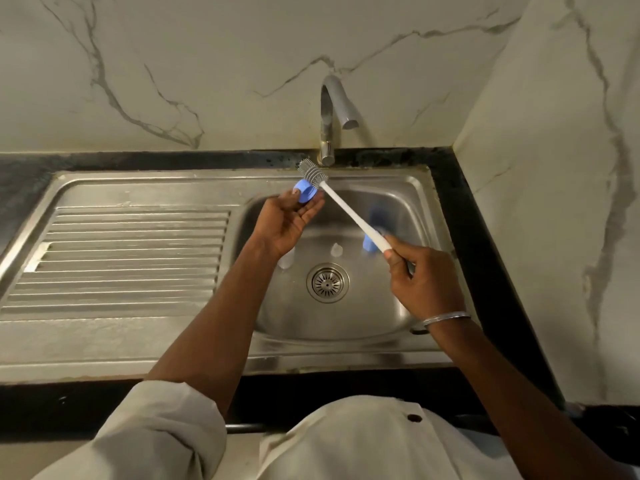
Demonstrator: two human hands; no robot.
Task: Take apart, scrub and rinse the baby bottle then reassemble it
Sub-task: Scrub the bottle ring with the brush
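1. A marble wall [207,64] backs a steel sink [156,178] set into a dark counter corner. The tap [329,123] rises at the rear rim, its spout over the basin.
2. The left hand [284,223], palm up above the basin's rear left edge, pinches the blue ring [305,192] between thumb and fingertips.
3. The right hand [422,278] clenches the brush [341,206] at its handle end. The bristle head lies just beside the ring; I cannot tell if they touch.
4. In the basin are 3 parts: a blurred blue piece [370,242] partly behind the handle, a small clear teat [336,250] near the drain [327,282], and a clear piece [286,259] mostly hidden under the left wrist.
5. The ribbed drainboard [131,258] spreads left; the wall closes in on the right.
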